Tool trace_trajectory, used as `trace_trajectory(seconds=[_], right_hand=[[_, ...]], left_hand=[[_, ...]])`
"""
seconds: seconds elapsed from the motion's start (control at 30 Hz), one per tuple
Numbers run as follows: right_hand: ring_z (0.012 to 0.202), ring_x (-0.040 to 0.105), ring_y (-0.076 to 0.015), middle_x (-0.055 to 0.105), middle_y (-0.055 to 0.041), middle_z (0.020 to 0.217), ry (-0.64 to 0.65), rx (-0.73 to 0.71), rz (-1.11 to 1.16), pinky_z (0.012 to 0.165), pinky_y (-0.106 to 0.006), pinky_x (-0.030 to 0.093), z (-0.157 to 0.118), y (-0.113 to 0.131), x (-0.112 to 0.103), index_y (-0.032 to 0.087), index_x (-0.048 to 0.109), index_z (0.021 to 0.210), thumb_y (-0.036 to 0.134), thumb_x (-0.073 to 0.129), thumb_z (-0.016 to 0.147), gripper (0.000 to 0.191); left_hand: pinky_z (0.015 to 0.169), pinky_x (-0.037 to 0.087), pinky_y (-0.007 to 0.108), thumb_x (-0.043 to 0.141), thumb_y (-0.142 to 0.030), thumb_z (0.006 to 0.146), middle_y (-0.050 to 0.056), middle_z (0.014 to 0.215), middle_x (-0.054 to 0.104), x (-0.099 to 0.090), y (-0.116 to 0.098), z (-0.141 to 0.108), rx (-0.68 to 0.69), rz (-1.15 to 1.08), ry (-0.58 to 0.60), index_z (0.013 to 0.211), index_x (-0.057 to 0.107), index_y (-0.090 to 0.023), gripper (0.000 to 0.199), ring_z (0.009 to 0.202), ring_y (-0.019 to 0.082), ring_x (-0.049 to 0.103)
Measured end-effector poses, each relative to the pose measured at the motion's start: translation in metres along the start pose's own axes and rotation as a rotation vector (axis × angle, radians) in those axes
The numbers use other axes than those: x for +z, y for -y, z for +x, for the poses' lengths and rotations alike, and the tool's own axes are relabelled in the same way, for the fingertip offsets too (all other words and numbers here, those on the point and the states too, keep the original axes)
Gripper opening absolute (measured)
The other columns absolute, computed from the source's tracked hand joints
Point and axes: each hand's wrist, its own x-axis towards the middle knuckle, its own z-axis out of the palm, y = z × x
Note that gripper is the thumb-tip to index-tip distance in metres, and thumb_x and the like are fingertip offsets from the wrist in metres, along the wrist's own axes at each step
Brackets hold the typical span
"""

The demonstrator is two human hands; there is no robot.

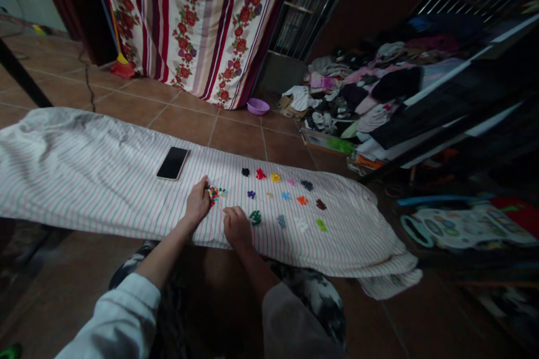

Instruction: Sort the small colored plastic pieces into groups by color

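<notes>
My left hand [197, 200] rests on the striped cloth, its edge against a mixed pile of small coloured pieces [213, 196]; its fingers lie extended. Right of that pile, my right hand [237, 226] is curled low over the cloth with the fingers bent in; whether it holds a piece is too small to tell. Just right of it lies a dark green cluster [255, 217]. Single-colour clusters spread in rows to the right, among them black [245, 171], red [260, 174], yellow [275, 177], orange [302, 200] and lime [321, 225].
A phone [172, 163] lies on the striped cloth [105, 174] left of my hands. Beyond the cloth are a flowered curtain [197, 22], a purple basin [257, 106] and a red dustpan [122, 69]. Clothes [362, 90] are heaped at the right.
</notes>
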Motion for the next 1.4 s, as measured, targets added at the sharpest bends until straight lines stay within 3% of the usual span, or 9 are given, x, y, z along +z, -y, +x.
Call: trace_trajectory(seconds=[0.13,0.43,0.57,0.73,0.9,1.07,1.2,1.4], right_hand=[[0.089,0.059,-0.0202,0.063,-0.0078,0.093,0.006,-0.040,-0.013,0.083,-0.031,0.047,-0.001,-0.003,0.000,0.018,0.067,0.101,0.016,0.040,0.095,0.028],[0.089,0.059,-0.0203,0.063,-0.0075,0.092,0.010,-0.042,-0.034,0.082,-0.031,0.047,0.000,-0.004,-0.001,0.017,0.066,0.101,0.016,0.039,0.096,0.028],[0.090,0.059,-0.0205,0.063,-0.0077,0.093,-0.001,-0.030,-0.022,0.084,-0.032,0.047,0.000,-0.002,-0.001,0.017,0.067,0.102,0.015,0.038,0.094,0.030],[0.092,0.059,-0.0206,0.063,-0.0077,0.094,-0.005,-0.023,-0.022,0.086,-0.033,0.048,0.000,-0.001,0.000,0.018,0.067,0.102,0.014,0.038,0.093,0.031],[0.090,0.058,-0.0206,0.062,-0.0078,0.094,-0.014,-0.018,-0.033,0.085,-0.032,0.047,-0.001,-0.001,0.000,0.017,0.066,0.103,0.016,0.037,0.095,0.030],[0.086,0.055,-0.0206,0.059,-0.0066,0.090,0.011,-0.014,-0.088,0.080,-0.032,0.045,-0.001,-0.001,0.002,0.019,0.064,0.097,0.015,0.039,0.094,0.026],[0.083,0.053,-0.0207,0.057,-0.0059,0.085,-0.003,0.015,-0.121,0.078,-0.031,0.044,-0.001,-0.002,0.004,0.019,0.061,0.089,0.014,0.038,0.094,0.024],[0.087,0.055,-0.0212,0.060,-0.0075,0.091,-0.011,-0.005,-0.057,0.082,-0.032,0.045,0.000,-0.001,0.003,0.018,0.065,0.102,0.015,0.037,0.094,0.029]], left_hand=[[0.104,0.049,0.046,0.037,-0.014,0.087,0.017,0.123,0.068,-0.002,-0.002,0.007,0.015,0.054,0.062,0.141,0.050,-0.010,0.055,0.117,0.027,0.063],[0.108,0.048,0.043,0.038,-0.011,0.085,0.013,0.126,0.069,-0.009,0.001,0.013,0.103,-0.081,0.177,0.142,0.050,-0.012,0.058,0.119,0.023,0.062],[0.105,0.050,0.042,0.038,-0.014,0.086,0.011,0.120,0.072,-0.016,0.002,0.009,0.071,-0.126,0.204,0.144,0.048,-0.013,0.059,0.114,0.023,0.064],[0.107,0.049,0.041,0.039,-0.019,0.089,0.009,0.123,0.070,-0.023,0.004,0.003,0.140,-0.122,0.189,0.143,0.049,-0.015,0.055,0.118,0.022,0.062],[0.114,0.041,0.045,0.043,-0.025,0.092,0.012,0.133,0.065,-0.017,-0.005,-0.002,0.334,0.041,0.200,0.135,0.057,-0.014,0.047,0.134,0.027,0.051],[0.118,0.031,0.057,0.051,-0.032,0.092,0.008,0.137,0.063,0.002,-0.025,-0.002,0.521,0.213,0.199,0.128,0.065,-0.024,0.039,0.142,0.034,0.040],[0.117,0.030,0.058,0.050,-0.031,0.093,0.006,0.133,0.065,0.011,-0.036,0.001,0.546,0.299,0.191,0.112,0.072,-0.027,0.029,0.141,0.034,0.042],[0.118,0.029,0.059,0.053,-0.029,0.094,0.004,0.123,0.070,0.003,-0.028,-0.002,0.557,0.314,0.194,0.105,0.074,-0.027,0.024,0.137,0.033,0.047]])
